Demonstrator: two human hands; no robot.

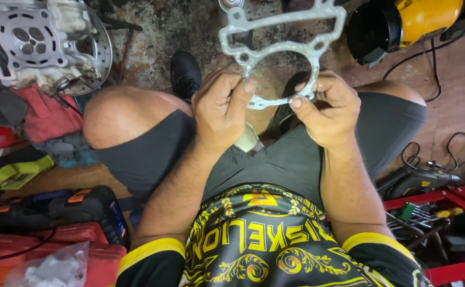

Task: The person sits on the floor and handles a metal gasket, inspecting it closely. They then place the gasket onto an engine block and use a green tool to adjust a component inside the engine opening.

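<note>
I see my left hand [219, 109] and right hand [328, 109] both pinching a thin metal cylinder gasket [280, 48] above my knees.

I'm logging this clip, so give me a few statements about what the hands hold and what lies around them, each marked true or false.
1. Both hands grip one flat metal gasket. True: the left hand and the right hand pinch its lower ring from either side.
2. The gasket rests on the floor. False: it is held up in the air above the knees.
3. An engine cylinder head sits at the upper left. True.
4. The yellow and black machine lies at the lower left. False: it is at the upper right.
5. A red tool rack stands at the right. True.
</note>
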